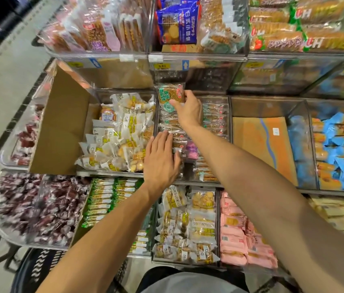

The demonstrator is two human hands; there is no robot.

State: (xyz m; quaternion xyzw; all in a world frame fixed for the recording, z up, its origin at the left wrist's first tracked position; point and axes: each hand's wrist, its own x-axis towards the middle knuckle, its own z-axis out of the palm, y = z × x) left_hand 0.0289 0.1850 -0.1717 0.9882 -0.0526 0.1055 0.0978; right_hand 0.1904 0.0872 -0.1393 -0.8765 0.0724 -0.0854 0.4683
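My right hand (189, 111) pinches a snack packet (170, 96), held upright at the far edge of the middle bin (230, 123). My left hand (160, 159), fingers straight, presses the packet row (170, 123) near the bin's front edge.

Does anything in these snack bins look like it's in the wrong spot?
Yes. One pink packet lies among the clear-wrapped brown snacks in the middle bin, just right of the left hand. Nothing else there shares its colour.
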